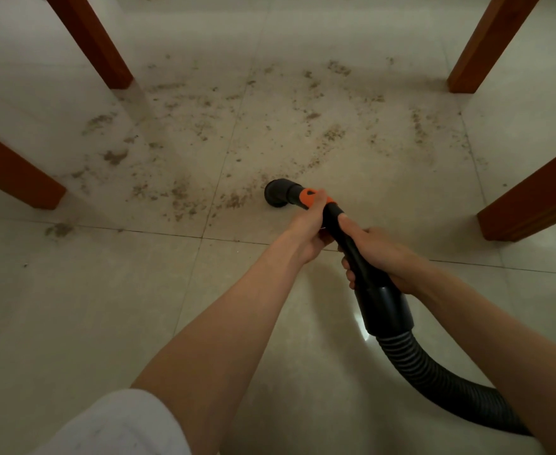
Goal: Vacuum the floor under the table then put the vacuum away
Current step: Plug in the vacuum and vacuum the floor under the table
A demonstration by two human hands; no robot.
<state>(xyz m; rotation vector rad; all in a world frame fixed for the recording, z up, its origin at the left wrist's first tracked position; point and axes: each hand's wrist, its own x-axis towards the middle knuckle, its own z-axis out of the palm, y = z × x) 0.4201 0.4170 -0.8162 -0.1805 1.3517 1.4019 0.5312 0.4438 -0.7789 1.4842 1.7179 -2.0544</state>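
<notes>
Hands both wrapped round our vacuum wand (pixel 345 231): left hand (pixel 306 229) near orange collar (pixel 312 198), right hand (pixel 380 257) behind; no readable labels.

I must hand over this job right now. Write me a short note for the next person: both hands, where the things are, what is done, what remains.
Left hand: grips the vacuum wand near its orange collar.
Right hand: grips the wand lower down, above the ribbed hose.
Nozzle: at the near edge of the dirt, on the tiled floor.
Dirt lies scattered between the four wooden table legs.
Done: little or nothing; most dirt is there.
Left: vacuum the whole patch, then put the vacuum away.
</notes>
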